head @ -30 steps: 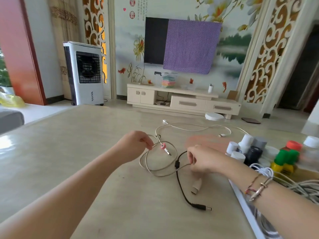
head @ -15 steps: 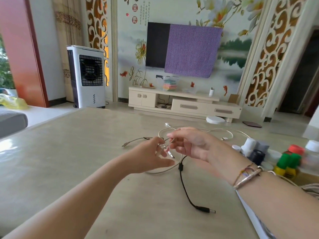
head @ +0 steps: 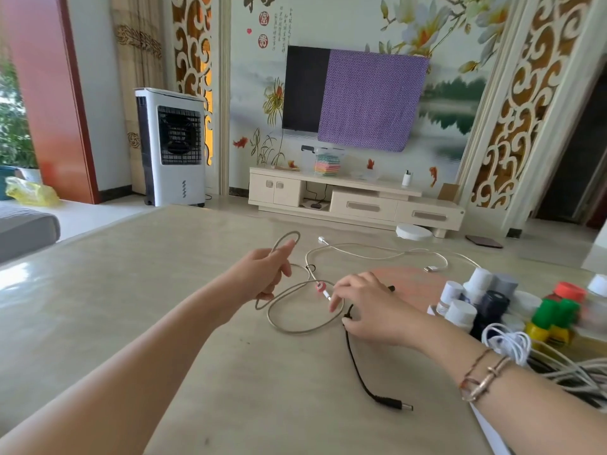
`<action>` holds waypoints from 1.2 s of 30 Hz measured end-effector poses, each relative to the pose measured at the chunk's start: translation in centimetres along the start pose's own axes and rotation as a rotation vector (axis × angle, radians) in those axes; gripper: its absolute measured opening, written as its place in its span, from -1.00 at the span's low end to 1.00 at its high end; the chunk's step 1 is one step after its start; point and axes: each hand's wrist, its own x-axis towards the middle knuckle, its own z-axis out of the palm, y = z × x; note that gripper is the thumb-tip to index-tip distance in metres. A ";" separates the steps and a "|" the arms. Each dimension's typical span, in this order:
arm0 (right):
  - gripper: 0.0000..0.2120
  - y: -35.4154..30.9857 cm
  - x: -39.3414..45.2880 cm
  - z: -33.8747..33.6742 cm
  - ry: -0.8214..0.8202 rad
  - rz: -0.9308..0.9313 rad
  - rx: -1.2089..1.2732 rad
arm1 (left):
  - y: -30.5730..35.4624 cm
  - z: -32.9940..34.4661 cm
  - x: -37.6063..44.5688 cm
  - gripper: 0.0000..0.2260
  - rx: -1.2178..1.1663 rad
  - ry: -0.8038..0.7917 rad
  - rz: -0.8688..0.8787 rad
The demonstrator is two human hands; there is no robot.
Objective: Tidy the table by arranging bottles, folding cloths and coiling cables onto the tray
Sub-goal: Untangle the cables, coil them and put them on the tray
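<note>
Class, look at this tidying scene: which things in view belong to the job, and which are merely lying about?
Part of the job:
grey cable, held in the left hand
black cable, under the right hand
white cable
bottles
tray

Lying about:
fan cooler
television
purple cloth over it
cabinet

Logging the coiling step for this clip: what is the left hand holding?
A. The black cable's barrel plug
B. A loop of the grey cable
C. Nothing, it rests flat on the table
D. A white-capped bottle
B: the left hand has its fingers curled round a raised loop of the grey cable, whose other loops lie on the table.
</note>
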 end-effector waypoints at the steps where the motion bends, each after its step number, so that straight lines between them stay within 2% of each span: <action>1: -0.76 0.1 0.0 0.3 0.022 -0.034 -0.069 | 0.2 0.1 -0.1 -0.63 -0.044 0.005 -0.009; 5: -0.88 -0.1 0.3 0.6 0.108 -0.053 -0.124 | 0.8 -0.1 -0.5 -0.69 -0.219 0.032 -0.011; 9: -0.98 -0.7 0.5 0.6 0.156 0.065 -0.178 | 0.8 -0.9 -0.8 -0.75 -0.261 0.054 -0.015; 13: -0.69 -1.2 1.3 0.8 0.284 0.297 -0.135 | 0.4 -1.0 -1.0 -0.82 -0.195 0.033 -0.077; 15: -0.69 -1.1 1.7 0.8 0.222 0.361 -0.155 | 0.3 -0.9 -0.9 -0.83 -0.204 0.027 -0.097; 17: -0.83 -1.0 2.3 0.8 0.107 0.396 -0.120 | 0.2 -1.0 -0.7 -0.89 -0.187 0.032 -0.090; 19: -0.90 -1.0 2.7 0.8 0.072 0.420 -0.037 | 0.1 -1.1 -0.5 -0.94 -0.103 0.050 -0.064; 21: -0.94 -0.9 3.0 0.6 0.139 0.385 0.101 | -0.2 -1.1 -0.3 -0.86 0.004 0.070 -0.031; 24: -0.92 -1.6 2.8 -0.6 0.282 0.221 0.363 | -0.3 -0.8 -0.2 -0.69 0.051 0.067 0.003; 28: -0.92 -3.6 2.3 -2.7 0.331 -0.003 0.545 | -0.2 -0.4 -0.2 -0.50 0.110 0.076 0.019; 32: -0.97 -4.7 2.1 -4.2 0.303 -0.057 0.691 | -0.1 -0.3 0.0 -0.40 0.254 0.337 0.076; 33: -0.98 -4.9 1.9 -4.6 0.288 -0.055 0.730 | -0.1 -0.4 -0.1 -0.36 0.232 0.351 0.094; 36: -0.97 -5.1 1.4 -5.0 0.237 -0.075 0.825 | 0.1 -0.6 -0.5 -0.17 0.177 0.189 0.126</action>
